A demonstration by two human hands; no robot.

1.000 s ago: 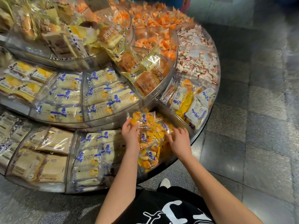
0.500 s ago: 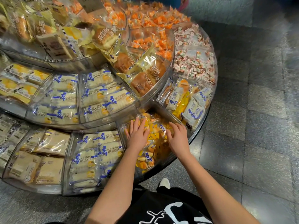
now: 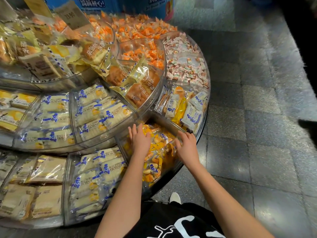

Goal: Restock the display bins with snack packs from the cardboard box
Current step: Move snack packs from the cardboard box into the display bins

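A: In the near wedge bin [image 3: 166,123] of the lowest tier, which step is judged in hand?
B: Levelling. The orange snack packs [image 3: 159,152] are pressed down by the left hand [image 3: 139,140], flat and spread, and the right hand [image 3: 186,146], fingers slightly bent; nothing is gripped.
A: And next?
B: More packs are probably needed; the cardboard box is not seen. The packs lie jumbled, without a shared long axis; the bin narrows far-left.
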